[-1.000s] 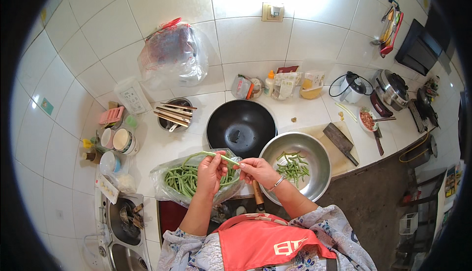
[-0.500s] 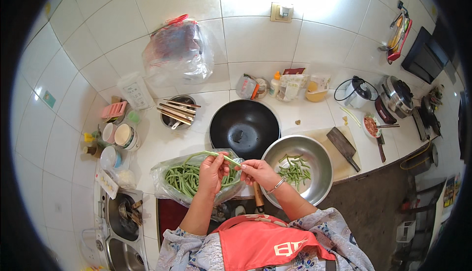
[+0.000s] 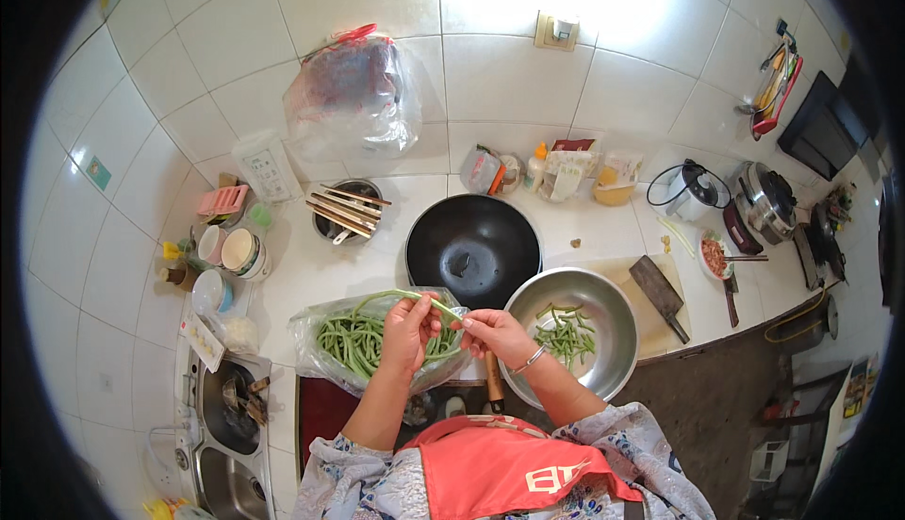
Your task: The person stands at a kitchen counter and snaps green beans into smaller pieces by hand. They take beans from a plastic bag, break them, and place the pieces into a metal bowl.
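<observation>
Above a clear plastic bag (image 3: 306, 360) full of long green beans (image 3: 345, 346), both my hands are closed on one long green bean (image 3: 385, 295). My left hand (image 3: 405, 336) grips it along its length, and one part trails off to the left over the bag. At its right end, the fingertips of my right hand (image 3: 494, 333) pinch it. A wide steel bowl (image 3: 617, 355) to the right of my right hand holds short bean pieces (image 3: 566, 337). Beyond my hands sits a black wok (image 3: 471, 228), its wooden handle (image 3: 495, 384) pointing toward me beneath my right wrist.
A cleaver (image 3: 658, 292) lies on a cutting board (image 3: 693, 317) right of the bowl. Farther right are a knife (image 3: 732, 303) and a dish of chopped meat (image 3: 714, 256) with chopsticks. Chopsticks rest across a pot (image 3: 325, 226) at back left. A double sink (image 3: 231, 492) is at lower left.
The view has shifted slightly, so the surroundings sit a little differently in the picture. Both hands keep nearly the same hold on the bean.
</observation>
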A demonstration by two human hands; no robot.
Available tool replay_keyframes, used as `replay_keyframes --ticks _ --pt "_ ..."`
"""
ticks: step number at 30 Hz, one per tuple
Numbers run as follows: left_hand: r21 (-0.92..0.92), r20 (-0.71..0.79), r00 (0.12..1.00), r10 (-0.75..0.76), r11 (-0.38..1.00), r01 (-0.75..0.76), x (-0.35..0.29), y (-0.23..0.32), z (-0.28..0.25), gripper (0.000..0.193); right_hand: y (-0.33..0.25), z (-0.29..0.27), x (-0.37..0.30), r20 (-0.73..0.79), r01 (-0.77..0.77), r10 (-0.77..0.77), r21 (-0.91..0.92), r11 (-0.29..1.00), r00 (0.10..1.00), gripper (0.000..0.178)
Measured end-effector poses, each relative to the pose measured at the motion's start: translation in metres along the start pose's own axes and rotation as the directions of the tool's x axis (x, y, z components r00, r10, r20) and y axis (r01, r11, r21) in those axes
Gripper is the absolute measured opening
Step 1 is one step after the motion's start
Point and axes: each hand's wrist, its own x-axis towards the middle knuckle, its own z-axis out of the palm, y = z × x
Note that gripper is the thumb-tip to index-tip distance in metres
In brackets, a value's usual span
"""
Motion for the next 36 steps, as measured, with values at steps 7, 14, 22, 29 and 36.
replay_keyframes --ticks 7,14,22,29,36 --pt "-0.03 -0.004 1.0 0.001 1.0 -0.001 -0.003 -0.001 0.001 0.015 0.0 0.0 0.0 0.0 0.009 -0.009 -0.013 1.0 1.0 0.025" --pt "-0.032 -0.014 1.0 0.002 0.999 -0.002 -0.004 0.001 0.0 0.015 0.001 -0.002 0.001 0.034 -0.001 0.003 -0.042 0.999 0.999 0.026" --pt "-0.06 0.007 0.999 0.037 0.998 -0.037 -0.005 0.001 -0.005 0.014 -0.005 0.003 -0.002 0.031 0.024 -0.023 -0.035 0.999 0.999 0.037" --pt "-0.13 -0.01 1.0 0.022 0.991 -0.024 -0.006 0.004 -0.006 0.011 -0.014 0.006 -0.005 -0.004 -0.05 0.05 0.065 0.997 0.999 0.048" --pt "-0.072 -0.052 0.998 0.038 0.996 -0.042 -0.005 0.004 -0.006 0.01 -0.011 0.009 -0.003 0.096 -0.069 0.058 0.113 0.991 0.994 0.033"
